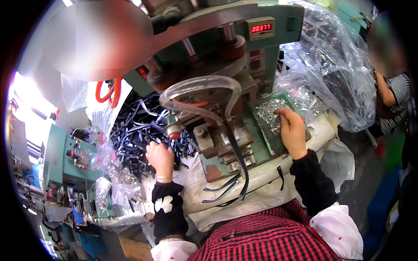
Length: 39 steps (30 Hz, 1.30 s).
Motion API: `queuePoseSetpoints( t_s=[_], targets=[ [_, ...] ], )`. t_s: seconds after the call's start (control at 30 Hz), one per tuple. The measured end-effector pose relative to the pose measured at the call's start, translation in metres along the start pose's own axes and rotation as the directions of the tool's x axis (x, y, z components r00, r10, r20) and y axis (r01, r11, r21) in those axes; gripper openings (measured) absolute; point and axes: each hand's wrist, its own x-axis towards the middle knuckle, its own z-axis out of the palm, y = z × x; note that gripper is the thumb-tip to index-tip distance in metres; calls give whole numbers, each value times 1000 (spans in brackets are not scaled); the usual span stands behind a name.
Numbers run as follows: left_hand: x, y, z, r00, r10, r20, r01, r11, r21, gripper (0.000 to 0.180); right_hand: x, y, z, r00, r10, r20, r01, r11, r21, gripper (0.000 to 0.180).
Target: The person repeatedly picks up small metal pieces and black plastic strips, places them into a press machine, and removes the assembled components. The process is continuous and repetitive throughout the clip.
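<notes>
Small metal pieces lie in a green tray at 2 o'clock from the press fixture. Right hand, at 3 o'clock: thumb and index finger brought together at the pieces; whether one is pinched cannot be told. Left hand, between 8 and 9 o'clock: fingers curled at a heap of dark strips; contents hidden. Loose strips lie at 6 o'clock.

Wearer's two hands, one tray, one clear tube.
</notes>
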Motion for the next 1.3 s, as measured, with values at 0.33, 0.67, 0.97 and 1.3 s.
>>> queuePoseSetpoints(
  t_s=[0.33,0.67,0.97,1.3],
  targets=[
    [-36,-40,-21,916,-36,401,392,303,-869,11,-30,-14,-56,980,192,46,-195,979,63,15],
    [-43,39,-89,935,-282,215,246,79,-966,16,11,-101,30,995,-96,38,69,889,453,27],
    [14,91,-187,916,-80,-393,-393,9,-919,18,3,-130,34,935,190,299,-350,622,700,54],
    [-44,103,-171,618,391,-682,-774,150,-616,20,-15,-54,-63,965,-19,261,104,944,-314,37]
  ],
)
